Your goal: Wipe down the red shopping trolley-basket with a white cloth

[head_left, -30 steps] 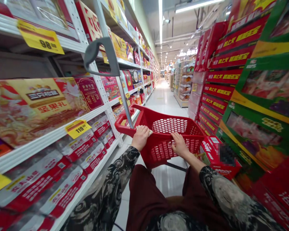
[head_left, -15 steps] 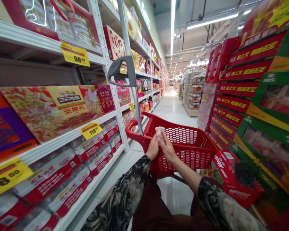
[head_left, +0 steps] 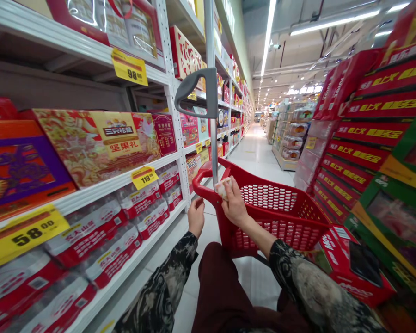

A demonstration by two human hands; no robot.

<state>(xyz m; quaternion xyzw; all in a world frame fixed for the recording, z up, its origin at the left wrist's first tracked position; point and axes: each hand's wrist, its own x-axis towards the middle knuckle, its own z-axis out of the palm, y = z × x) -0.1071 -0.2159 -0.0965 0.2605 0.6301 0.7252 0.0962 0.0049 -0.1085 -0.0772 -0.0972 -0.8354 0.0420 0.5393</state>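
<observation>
The crumpled white cloth or tissue with pale pink markings (head_left: pixel 222 189) is in your right hand (head_left: pixel 234 203), its fingers and thumb pressed around it, just above the near-left corner of the red plastic basket of a shopping cart (head_left: pixel 226 231). The cloth sits right beside the foot of the slim silver metal pole (head_left: pixel 214 152) that rises from that corner; whether it touches the pole, you cannot tell from here. Your left hand (head_left: pixel 196 217) is just outside the same corner, near the rim, its fingers loosely curled with the thumb close to them; whether anything is pinched there cannot be told. Higher up the pole, well above both hands, is a grey plastic loop handle (head_left: pixel 212 92) pointing left. Below your arms, your dark maroon trousers (head_left: pixel 222 296) show close to the cart. To the right, a red printed carton (head_left: pixel 339 259) lies near the basket's far-right end, in front of green cartons with yellow bands (head_left: pixel 377 217) and stacked red cartons with yellow lettering (head_left: pixel 360 157). On your left, white metal shelving (head_left: pixel 183 185) carries a long gold-and-red gift box (head_left: pixel 118 138) above red-and-white wrapped bottle packs (head_left: pixel 100 226). Beyond the basket, the pale tiled floor (head_left: pixel 251 155) runs down the aisle.
</observation>
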